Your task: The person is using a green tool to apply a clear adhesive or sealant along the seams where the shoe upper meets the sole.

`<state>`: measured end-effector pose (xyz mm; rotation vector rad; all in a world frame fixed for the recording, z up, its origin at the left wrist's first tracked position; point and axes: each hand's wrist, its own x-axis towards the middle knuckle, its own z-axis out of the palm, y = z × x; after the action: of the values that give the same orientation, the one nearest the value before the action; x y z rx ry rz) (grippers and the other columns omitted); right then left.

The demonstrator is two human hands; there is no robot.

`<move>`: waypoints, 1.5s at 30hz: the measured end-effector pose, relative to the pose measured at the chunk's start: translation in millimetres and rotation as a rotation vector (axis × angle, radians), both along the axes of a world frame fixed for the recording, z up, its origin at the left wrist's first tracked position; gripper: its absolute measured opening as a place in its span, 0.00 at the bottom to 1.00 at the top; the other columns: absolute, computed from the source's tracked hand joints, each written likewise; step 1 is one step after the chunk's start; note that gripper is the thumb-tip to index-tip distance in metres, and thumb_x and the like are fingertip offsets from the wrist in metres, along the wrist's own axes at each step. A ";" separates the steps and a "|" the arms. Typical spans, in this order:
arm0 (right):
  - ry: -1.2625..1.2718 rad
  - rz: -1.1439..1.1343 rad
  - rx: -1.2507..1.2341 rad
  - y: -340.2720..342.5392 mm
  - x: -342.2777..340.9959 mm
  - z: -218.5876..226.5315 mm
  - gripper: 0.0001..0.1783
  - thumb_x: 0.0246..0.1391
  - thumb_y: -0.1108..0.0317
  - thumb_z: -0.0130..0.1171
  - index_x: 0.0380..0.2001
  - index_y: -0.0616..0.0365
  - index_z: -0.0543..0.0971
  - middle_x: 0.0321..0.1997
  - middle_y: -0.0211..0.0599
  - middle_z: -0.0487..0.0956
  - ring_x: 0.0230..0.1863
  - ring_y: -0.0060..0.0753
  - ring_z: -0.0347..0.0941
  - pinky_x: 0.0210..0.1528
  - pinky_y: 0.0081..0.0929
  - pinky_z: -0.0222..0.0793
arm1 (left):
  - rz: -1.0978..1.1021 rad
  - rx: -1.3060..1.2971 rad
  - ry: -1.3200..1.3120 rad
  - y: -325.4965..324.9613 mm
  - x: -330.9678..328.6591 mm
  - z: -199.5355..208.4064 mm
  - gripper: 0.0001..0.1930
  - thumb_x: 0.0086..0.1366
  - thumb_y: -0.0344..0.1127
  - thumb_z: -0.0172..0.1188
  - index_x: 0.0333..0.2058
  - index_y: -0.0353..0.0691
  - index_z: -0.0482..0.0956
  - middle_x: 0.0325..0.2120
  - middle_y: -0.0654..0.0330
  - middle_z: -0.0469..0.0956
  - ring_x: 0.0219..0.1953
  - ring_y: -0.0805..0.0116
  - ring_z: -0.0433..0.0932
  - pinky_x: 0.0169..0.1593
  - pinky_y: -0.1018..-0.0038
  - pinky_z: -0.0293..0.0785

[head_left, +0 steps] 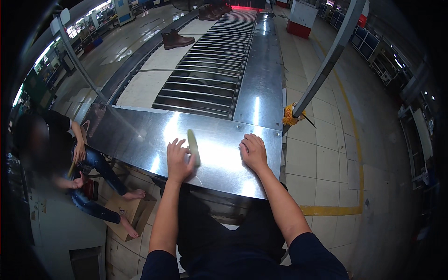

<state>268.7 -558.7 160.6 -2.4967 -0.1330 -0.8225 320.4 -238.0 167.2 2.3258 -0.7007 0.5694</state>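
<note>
On the shiny metal table [140,135] lies a long, narrow olive-green piece [193,148] with rounded ends; its exact kind cannot be made out. My left hand [179,158] is right beside it, fingers apart and thumb next to its near end, not visibly closed around it. Farther right, my right hand [254,151] rests on the metal with its fingers loosely bent and nothing seen in them.
Beyond the table runs a roller conveyor [205,70] beside pale slabs, where a brown boot [176,40] stands. More dark boots [210,12] are farther back. A seated person [70,154] is at the left, feet on a cardboard box [140,212]. A metal post [326,60] rises at the right.
</note>
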 end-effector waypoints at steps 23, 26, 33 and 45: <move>0.012 0.022 0.024 1.0 -0.7 2.8 0.09 0.55 0.68 0.66 0.37 0.60 0.84 0.54 0.47 0.83 0.62 0.56 0.75 0.68 0.51 0.65 | 0.030 0.040 -0.103 -5.4 -9.9 5.3 0.17 0.63 0.26 0.63 0.52 0.44 0.84 0.46 0.55 0.82 0.42 0.54 0.81 0.45 0.58 0.75; 0.017 0.022 0.028 0.8 -0.9 2.5 0.09 0.55 0.68 0.66 0.38 0.60 0.84 0.54 0.47 0.83 0.62 0.56 0.75 0.69 0.51 0.64 | 0.045 -0.075 0.193 -2.7 -9.2 5.8 0.19 0.64 0.25 0.61 0.54 0.44 0.83 0.45 0.55 0.82 0.40 0.54 0.81 0.45 0.57 0.76; 0.030 0.012 0.028 -0.3 0.6 -0.1 0.09 0.56 0.68 0.65 0.38 0.60 0.85 0.54 0.47 0.83 0.62 0.55 0.75 0.69 0.50 0.64 | 0.040 0.225 -0.026 -7.3 1.9 5.5 0.24 0.62 0.27 0.60 0.58 0.49 0.80 0.67 0.49 0.69 0.72 0.40 0.61 0.72 0.41 0.55; 0.034 0.017 0.033 0.6 -0.5 0.4 0.09 0.57 0.67 0.64 0.38 0.60 0.85 0.56 0.47 0.82 0.63 0.55 0.74 0.70 0.51 0.63 | -0.099 0.022 -0.005 -3.2 -7.5 15.7 0.13 0.59 0.33 0.68 0.44 0.41 0.82 0.36 0.55 0.81 0.48 0.49 0.79 0.58 0.55 0.71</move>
<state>268.2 -558.0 161.0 -2.4738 -0.1271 -0.7684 312.9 -241.2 182.9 2.2958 -0.8227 0.5253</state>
